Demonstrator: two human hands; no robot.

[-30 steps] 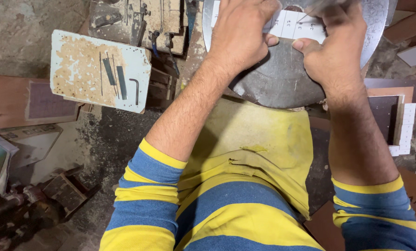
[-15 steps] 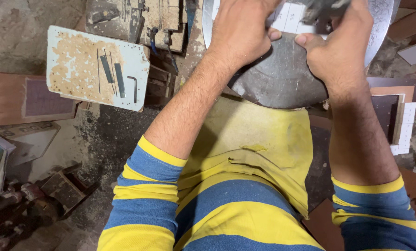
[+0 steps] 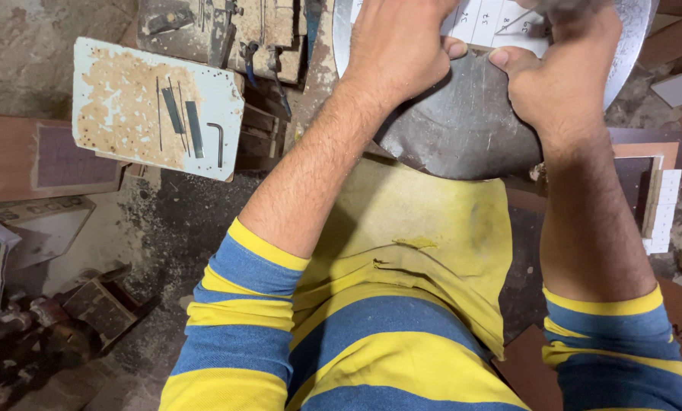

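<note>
Left hand [image 3: 402,53] at 12 o'clock: fingers curled, thumb pressing white sheet [image 3: 493,23] flat on round metal plate [image 3: 463,129] | Right hand [image 3: 562,84] at 1 o'clock: thumb pinning sheet, fingers hidden, cannot tell | Board with hex key [image 3: 158,106] at 10 o'clock, well apart.

White gridded paper strip [image 3: 501,19] lies flat on the round grey metal disc [image 3: 463,129]
</note>
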